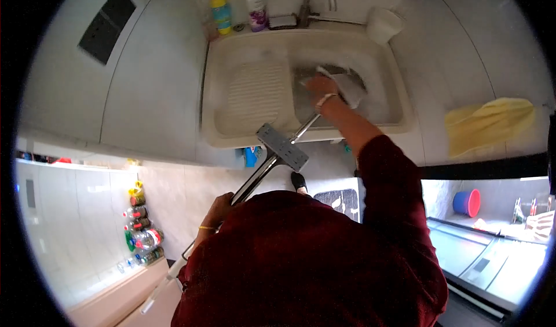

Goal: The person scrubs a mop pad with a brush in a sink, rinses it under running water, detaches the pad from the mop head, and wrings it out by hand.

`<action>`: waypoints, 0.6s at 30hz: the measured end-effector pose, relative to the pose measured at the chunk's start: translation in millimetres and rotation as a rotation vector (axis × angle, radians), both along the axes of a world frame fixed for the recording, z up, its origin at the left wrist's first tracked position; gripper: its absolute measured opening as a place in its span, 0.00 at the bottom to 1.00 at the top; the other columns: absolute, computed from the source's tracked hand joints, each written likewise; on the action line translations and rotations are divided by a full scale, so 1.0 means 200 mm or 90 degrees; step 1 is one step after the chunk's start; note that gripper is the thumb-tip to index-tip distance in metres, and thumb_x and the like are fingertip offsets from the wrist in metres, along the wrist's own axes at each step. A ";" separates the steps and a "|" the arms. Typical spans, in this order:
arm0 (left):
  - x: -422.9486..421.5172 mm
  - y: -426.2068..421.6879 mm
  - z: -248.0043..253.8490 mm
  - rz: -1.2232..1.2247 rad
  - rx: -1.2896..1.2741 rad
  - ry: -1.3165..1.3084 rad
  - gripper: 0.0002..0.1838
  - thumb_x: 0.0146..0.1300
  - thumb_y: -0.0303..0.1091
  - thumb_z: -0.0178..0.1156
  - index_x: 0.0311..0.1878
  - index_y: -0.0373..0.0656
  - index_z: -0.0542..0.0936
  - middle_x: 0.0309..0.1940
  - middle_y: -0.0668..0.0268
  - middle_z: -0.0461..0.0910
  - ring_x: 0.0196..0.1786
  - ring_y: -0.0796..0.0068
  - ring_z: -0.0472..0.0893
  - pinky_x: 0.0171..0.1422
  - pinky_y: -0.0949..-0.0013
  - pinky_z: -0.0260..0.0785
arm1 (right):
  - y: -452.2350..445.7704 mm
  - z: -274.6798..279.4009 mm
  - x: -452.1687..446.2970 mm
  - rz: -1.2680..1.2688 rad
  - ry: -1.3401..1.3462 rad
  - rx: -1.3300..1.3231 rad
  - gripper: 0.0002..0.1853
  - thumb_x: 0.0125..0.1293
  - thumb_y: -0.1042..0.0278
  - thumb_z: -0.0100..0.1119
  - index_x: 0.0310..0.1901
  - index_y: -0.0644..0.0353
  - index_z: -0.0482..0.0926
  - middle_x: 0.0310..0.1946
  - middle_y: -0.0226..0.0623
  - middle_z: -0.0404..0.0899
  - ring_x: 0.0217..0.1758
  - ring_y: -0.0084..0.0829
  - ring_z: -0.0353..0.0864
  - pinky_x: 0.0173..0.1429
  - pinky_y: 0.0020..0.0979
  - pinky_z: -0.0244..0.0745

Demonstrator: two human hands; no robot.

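My left hand (219,209) is closed around the metal pole of a flat mop (282,147), low in front of my body. The mop's grey rectangular head plate faces up near the sink's front edge, and a thin metal rod slants from it toward the basin. My right hand (322,89) reaches into the right basin of the sink (397,104), its fingers closed on a whitish cloth (350,89). Cloudy water or suds surround the cloth, and something dark lies beneath it. The fingertips are partly hidden.
Behind the sink stand a yellow-and-blue bottle (220,14), a purple-labelled pump bottle (256,7) and a faucet (307,5). A white container (384,26) sits at the back right corner. On the right counter lies a yellow cloth (489,124). Several plastic bottles (147,239) line the left floor.
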State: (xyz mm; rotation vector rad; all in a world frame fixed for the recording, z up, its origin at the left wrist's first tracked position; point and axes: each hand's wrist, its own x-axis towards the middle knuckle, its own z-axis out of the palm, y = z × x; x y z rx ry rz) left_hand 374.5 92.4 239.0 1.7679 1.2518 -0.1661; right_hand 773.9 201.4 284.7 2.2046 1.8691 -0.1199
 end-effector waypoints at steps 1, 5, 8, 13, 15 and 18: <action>0.00 -0.01 0.00 0.016 0.040 -0.010 0.20 0.51 0.44 0.60 0.33 0.34 0.72 0.27 0.47 0.76 0.30 0.54 0.76 0.36 0.60 0.66 | 0.03 0.01 -0.05 -0.035 0.029 -0.026 0.11 0.59 0.69 0.49 0.42 0.58 0.78 0.43 0.41 0.76 0.45 0.37 0.77 0.43 0.37 0.74; 0.12 -0.06 0.17 0.046 0.010 -0.062 0.17 0.51 0.40 0.59 0.36 0.35 0.72 0.28 0.49 0.77 0.32 0.62 0.77 0.37 0.63 0.67 | 0.21 -0.39 -0.10 -0.113 0.088 0.158 0.12 0.58 0.67 0.48 0.42 0.55 0.78 0.45 0.43 0.73 0.50 0.36 0.73 0.46 0.38 0.72; 0.14 -0.07 0.19 0.066 -0.044 -0.046 0.17 0.52 0.39 0.58 0.38 0.35 0.73 0.27 0.52 0.77 0.31 0.70 0.75 0.37 0.65 0.67 | 0.23 -0.27 -0.18 -0.128 0.076 0.077 0.13 0.59 0.67 0.47 0.44 0.55 0.76 0.46 0.41 0.71 0.51 0.35 0.70 0.48 0.39 0.71; 0.04 -0.07 0.11 0.073 -0.038 -0.142 0.18 0.54 0.40 0.57 0.41 0.35 0.73 0.28 0.54 0.77 0.32 0.71 0.74 0.38 0.66 0.66 | 0.11 -0.08 -0.18 0.143 0.230 0.434 0.10 0.57 0.68 0.50 0.38 0.60 0.78 0.45 0.47 0.71 0.47 0.42 0.72 0.50 0.38 0.68; 0.02 -0.06 0.05 0.112 -0.103 -0.128 0.19 0.54 0.40 0.57 0.41 0.34 0.73 0.29 0.53 0.77 0.32 0.69 0.74 0.38 0.65 0.66 | 0.02 -0.10 -0.03 0.141 0.135 0.500 0.10 0.56 0.67 0.49 0.39 0.59 0.76 0.43 0.45 0.72 0.46 0.42 0.72 0.49 0.38 0.69; 0.04 -0.07 0.12 0.028 0.074 -0.102 0.19 0.54 0.41 0.58 0.41 0.35 0.72 0.28 0.51 0.76 0.32 0.66 0.75 0.38 0.64 0.66 | -0.11 -0.33 0.34 -0.127 0.308 0.452 0.11 0.56 0.68 0.47 0.40 0.59 0.73 0.34 0.45 0.74 0.40 0.45 0.73 0.48 0.38 0.70</action>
